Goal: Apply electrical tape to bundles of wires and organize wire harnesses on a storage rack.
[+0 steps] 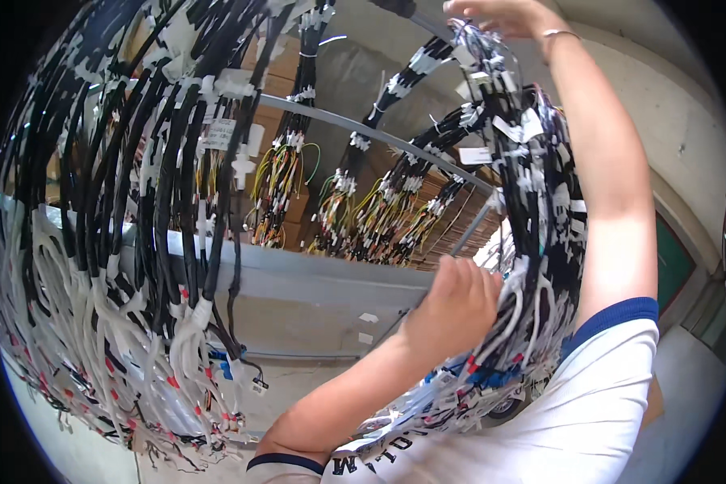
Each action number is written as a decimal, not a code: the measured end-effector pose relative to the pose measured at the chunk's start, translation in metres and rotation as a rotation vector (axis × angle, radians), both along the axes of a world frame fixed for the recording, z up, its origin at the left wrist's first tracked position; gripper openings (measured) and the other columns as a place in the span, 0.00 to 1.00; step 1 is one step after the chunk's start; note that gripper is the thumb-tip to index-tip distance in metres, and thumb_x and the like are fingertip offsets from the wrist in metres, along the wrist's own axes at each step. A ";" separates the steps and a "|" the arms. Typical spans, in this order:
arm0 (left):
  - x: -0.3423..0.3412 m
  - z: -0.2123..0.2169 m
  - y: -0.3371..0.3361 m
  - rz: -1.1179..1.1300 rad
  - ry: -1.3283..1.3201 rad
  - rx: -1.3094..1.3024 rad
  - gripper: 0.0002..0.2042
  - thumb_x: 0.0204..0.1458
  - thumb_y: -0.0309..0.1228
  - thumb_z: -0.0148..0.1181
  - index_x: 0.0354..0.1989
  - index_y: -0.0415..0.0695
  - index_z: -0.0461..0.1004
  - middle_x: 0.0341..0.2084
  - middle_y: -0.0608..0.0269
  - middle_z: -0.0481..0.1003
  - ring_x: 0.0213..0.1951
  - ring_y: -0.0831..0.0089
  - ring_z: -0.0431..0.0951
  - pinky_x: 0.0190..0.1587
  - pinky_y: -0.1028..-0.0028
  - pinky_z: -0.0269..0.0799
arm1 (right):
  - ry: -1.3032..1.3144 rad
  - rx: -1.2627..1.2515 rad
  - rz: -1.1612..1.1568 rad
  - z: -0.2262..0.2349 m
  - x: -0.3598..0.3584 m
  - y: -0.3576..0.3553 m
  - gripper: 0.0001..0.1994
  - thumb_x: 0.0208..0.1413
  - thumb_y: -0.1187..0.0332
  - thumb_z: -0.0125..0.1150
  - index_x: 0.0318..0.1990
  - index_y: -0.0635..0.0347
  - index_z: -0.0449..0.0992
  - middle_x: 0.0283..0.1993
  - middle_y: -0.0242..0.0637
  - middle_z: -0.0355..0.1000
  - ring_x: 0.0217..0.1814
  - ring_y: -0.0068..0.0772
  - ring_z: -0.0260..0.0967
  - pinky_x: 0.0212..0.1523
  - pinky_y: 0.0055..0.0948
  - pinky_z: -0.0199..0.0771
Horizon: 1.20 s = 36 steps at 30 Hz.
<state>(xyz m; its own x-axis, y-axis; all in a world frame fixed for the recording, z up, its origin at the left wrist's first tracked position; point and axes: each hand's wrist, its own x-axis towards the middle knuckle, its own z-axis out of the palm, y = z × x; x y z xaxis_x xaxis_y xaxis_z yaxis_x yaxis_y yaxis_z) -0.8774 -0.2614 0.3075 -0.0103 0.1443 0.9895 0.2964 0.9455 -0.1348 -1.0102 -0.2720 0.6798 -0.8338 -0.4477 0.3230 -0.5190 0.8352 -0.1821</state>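
My left hand (457, 300) is closed, knuckles toward me, in front of a thin grey metal bar (471, 231) and beside a thick hanging bundle of wire harnesses (529, 206). What its fingers hold, if anything, is hidden. Raised at the top right, my right hand (510, 18) reaches over the upper end of that bundle, its visible fingers stretched to the left and partly cut off by the picture's edge. The bundle has black-wrapped branches, white tape and tags, with pale sleeved ends lower down.
Many black harnesses (157, 177) with whitish lower branches (109, 331) hang close on the left. A grey rail (339, 121) crosses behind them. Beyond it hang harnesses with yellow and orange wire ends (383, 214), near cardboard boxes (296, 211). A wide grey beam (323, 273) runs below.
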 end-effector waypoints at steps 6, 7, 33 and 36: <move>0.003 0.012 0.034 -0.106 -0.114 0.069 0.14 0.53 0.34 0.57 0.18 0.49 0.63 0.16 0.66 0.62 0.25 0.68 0.65 0.38 0.68 0.60 | -0.213 -0.622 0.164 0.004 -0.066 0.196 0.26 0.60 0.50 0.54 0.59 0.59 0.69 0.35 0.27 0.61 0.36 0.21 0.58 0.47 0.30 0.62; 0.005 0.007 0.027 -0.054 -0.169 0.075 0.14 0.53 0.34 0.57 0.17 0.49 0.63 0.16 0.67 0.62 0.25 0.68 0.65 0.38 0.68 0.61 | -0.265 -0.733 0.002 -0.046 -0.032 0.154 0.30 0.63 0.50 0.48 0.66 0.60 0.58 0.38 0.30 0.59 0.37 0.22 0.57 0.46 0.30 0.65; 0.099 0.035 -0.055 -0.656 -0.636 0.509 0.17 0.60 0.31 0.53 0.54 0.33 0.69 0.37 0.61 0.77 0.40 0.81 0.72 0.44 0.81 0.67 | -0.532 -1.151 0.588 -0.294 0.145 0.168 0.23 0.60 0.66 0.54 0.61 0.65 0.59 0.52 0.43 0.69 0.51 0.31 0.70 0.54 0.28 0.70; 0.106 0.026 -0.074 -0.740 -0.539 0.549 0.14 0.59 0.25 0.51 0.52 0.34 0.71 0.40 0.60 0.78 0.41 0.82 0.73 0.46 0.82 0.66 | -0.179 -0.930 0.650 -0.312 0.159 0.185 0.27 0.58 0.73 0.54 0.64 0.65 0.53 0.57 0.44 0.66 0.59 0.33 0.65 0.59 0.30 0.66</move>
